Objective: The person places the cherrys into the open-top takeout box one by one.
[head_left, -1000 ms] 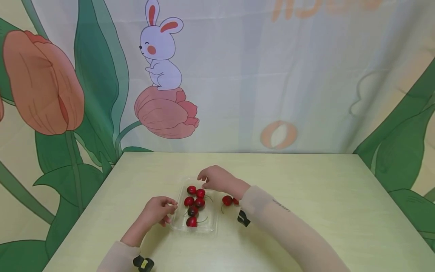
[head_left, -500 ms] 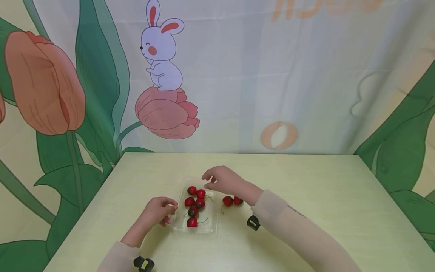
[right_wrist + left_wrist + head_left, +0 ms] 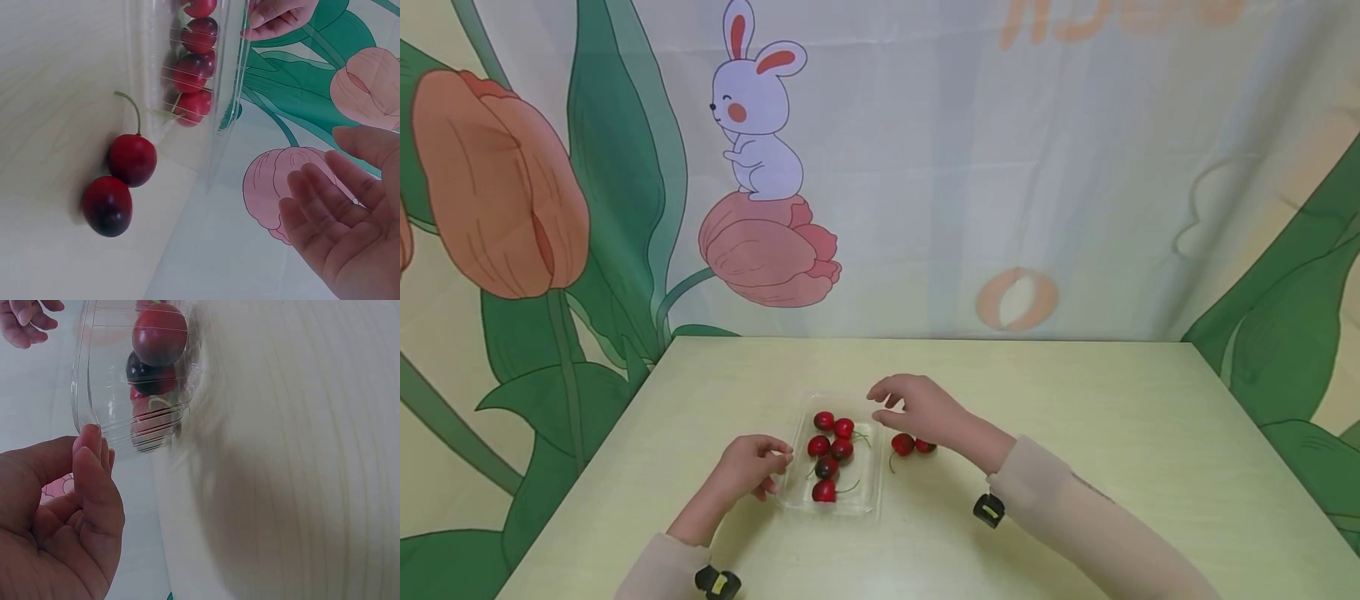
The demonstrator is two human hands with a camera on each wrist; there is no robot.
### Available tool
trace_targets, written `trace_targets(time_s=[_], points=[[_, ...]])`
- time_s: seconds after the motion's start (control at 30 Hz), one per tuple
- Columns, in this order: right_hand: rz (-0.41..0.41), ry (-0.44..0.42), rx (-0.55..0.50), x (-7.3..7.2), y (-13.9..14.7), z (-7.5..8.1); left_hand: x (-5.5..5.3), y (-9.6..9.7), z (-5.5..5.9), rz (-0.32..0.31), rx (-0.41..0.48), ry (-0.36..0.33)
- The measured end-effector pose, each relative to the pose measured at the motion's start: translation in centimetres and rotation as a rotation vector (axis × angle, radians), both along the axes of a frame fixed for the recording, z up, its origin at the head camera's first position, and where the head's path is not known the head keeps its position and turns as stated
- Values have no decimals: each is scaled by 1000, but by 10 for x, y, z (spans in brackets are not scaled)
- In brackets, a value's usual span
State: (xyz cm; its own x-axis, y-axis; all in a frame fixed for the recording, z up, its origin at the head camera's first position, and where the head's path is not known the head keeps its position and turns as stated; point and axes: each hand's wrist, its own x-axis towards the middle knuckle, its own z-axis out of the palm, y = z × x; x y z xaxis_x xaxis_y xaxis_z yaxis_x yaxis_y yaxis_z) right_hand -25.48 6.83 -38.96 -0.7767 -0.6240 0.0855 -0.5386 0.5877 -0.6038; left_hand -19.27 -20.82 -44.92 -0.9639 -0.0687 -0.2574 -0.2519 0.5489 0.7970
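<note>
A clear plastic box [image 3: 867, 475] stands on the table with several dark red cherries [image 3: 842, 451] in it, some with green stems. My left hand [image 3: 748, 465] is at its left side; the left wrist view shows thumb and fingertips pinching the rim [image 3: 84, 419]. Past the box's far right corner my right hand [image 3: 921, 410] hovers with nothing in it, fingers [image 3: 315, 187] loosely bent and spread from the thumb. Two loose cherries [image 3: 132, 160] lie together on the table just right of the box, one with a stem, partly under the right hand in the head view.
The pale wooden table [image 3: 1075, 433] reaches back to a hanging cloth [image 3: 910, 167] printed with a rabbit, tulips and leaves. Each wrist wears a black strap, such as the right strap [image 3: 988, 510] below its beige sleeve [image 3: 1037, 475].
My right hand has drawn away to the right from over the box's far corner, with its fingers spread a little wider. The left hand, box and cherries have stayed in place.
</note>
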Motion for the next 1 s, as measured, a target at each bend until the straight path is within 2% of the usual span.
trace_targets(time_s=[0.33,0.67,1.0], points=[[-2,26,-20,1,21,-9,1,0,0,3,-8,4],[-91,22,-85,0,46,-28,1,-1,-1,-3,12,12],[-91,24,-90,0,59,-47,0,-2,-2,-6,17,19]])
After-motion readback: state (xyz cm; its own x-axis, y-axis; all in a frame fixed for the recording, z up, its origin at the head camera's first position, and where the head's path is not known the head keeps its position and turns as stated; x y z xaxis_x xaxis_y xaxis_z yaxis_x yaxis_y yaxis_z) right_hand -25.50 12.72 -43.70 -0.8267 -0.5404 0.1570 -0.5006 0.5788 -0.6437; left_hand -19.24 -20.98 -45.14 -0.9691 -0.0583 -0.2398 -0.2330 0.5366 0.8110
